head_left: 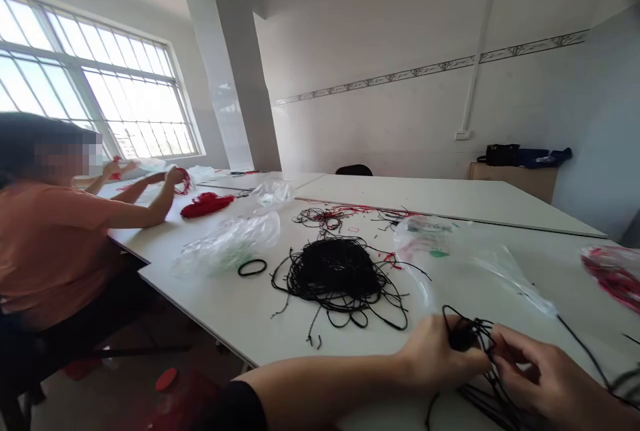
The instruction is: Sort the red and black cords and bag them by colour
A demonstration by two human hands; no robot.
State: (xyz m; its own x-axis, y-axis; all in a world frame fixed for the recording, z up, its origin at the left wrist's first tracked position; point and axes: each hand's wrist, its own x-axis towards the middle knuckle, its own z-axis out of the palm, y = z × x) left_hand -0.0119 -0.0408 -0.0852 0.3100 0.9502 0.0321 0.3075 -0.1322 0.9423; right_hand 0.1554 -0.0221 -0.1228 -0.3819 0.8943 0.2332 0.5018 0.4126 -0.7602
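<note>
Holding the cords (463, 336) to the right of the heap (335, 267) and nearer to us, we have both hands on one black bunch: our left hand (433, 354) curls its fingers round it, seemingly as an anchor, while our right hand (545, 374) pinches strands narrowly at the fingertips, a grip that suits thin cord. The heap lies on the counter (220, 297), probably for easy reach; its strands look matte and slender, coiled into a dense mat with loose ends straying out. Left of the heap are a smooth black ring (251, 275) and a crumpled, clear bag (240, 237); beyond that bag, a looped red bundle (206, 205) lies near a co-worker's arm (135, 212), likely for that person's use.
</note>
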